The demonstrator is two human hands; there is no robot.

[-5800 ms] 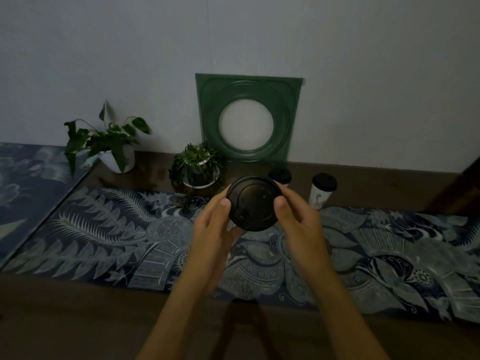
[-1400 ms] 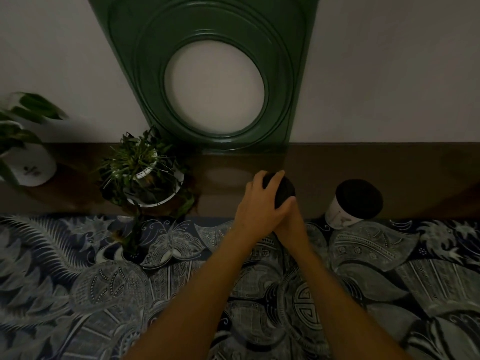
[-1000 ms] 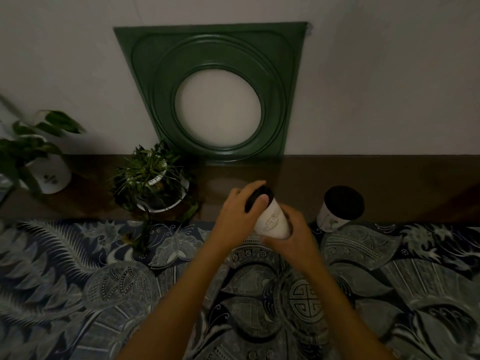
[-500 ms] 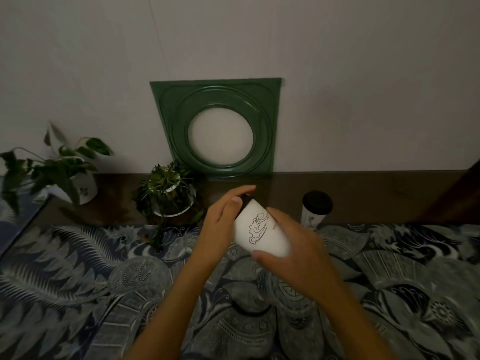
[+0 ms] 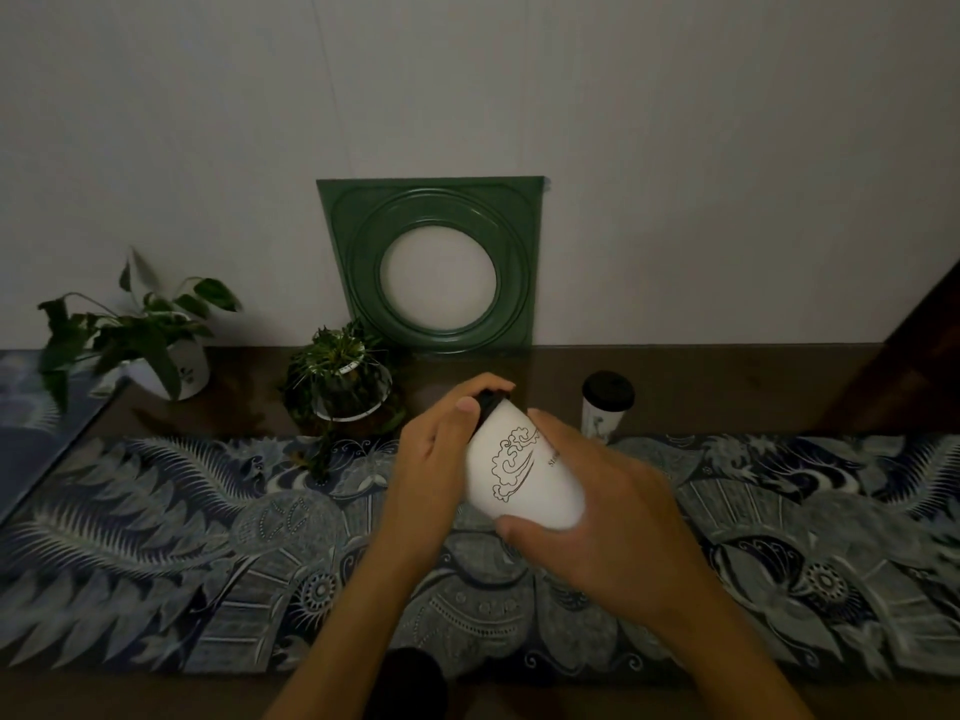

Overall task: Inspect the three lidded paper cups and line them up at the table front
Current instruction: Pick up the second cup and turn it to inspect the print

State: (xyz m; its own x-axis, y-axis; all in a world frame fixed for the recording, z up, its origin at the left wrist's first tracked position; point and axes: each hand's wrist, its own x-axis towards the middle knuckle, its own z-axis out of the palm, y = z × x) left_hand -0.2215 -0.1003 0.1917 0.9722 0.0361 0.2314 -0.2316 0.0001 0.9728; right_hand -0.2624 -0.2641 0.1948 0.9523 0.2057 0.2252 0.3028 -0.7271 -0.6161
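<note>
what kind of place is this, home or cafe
Probably a home, on a decorated side table against a wall: a patterned blue table runner, two potted plants, and a green decorative frame leaning on the wall. Nothing shows a cafe counter.

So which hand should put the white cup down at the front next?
Probably the right hand. It wraps the body of the white paper cup from below, so it could carry it alone. The left hand only touches the black lid end with its fingertips.

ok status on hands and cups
Both hands, left and right, hold tilted cup. Second cup upright at back. Dark lid at front edge.
</note>
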